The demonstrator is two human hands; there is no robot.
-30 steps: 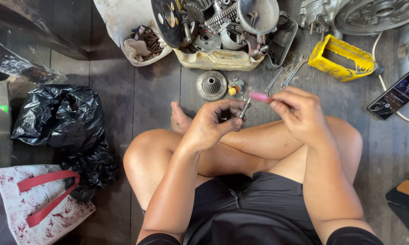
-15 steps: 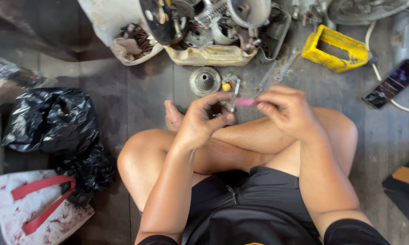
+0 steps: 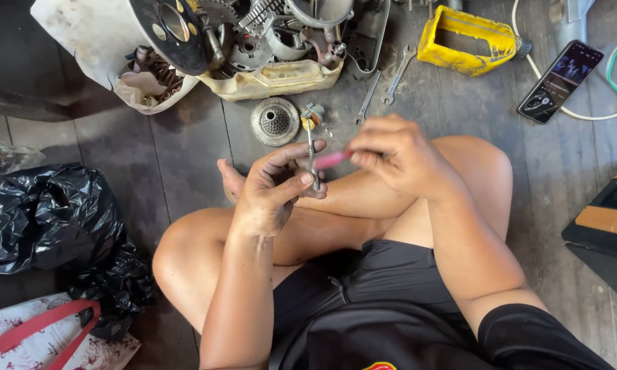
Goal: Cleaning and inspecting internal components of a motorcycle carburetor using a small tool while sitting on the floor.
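At frame centre, above crossed legs, the left hand [image 3: 270,188] pinches a thin metal rod [image 3: 311,154] upright while the right hand [image 3: 397,154] pinches a pink tool [image 3: 330,160] against it, with a round gear [image 3: 275,121] on the floor [image 3: 185,144] beyond.

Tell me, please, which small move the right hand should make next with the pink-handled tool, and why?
Probably bring the pink-handled tool a little further left until its tip meets the thin metal rod. The left hand holds that rod upright between its fingers, and the right hand has the tool level, pointing at it, close beside it.
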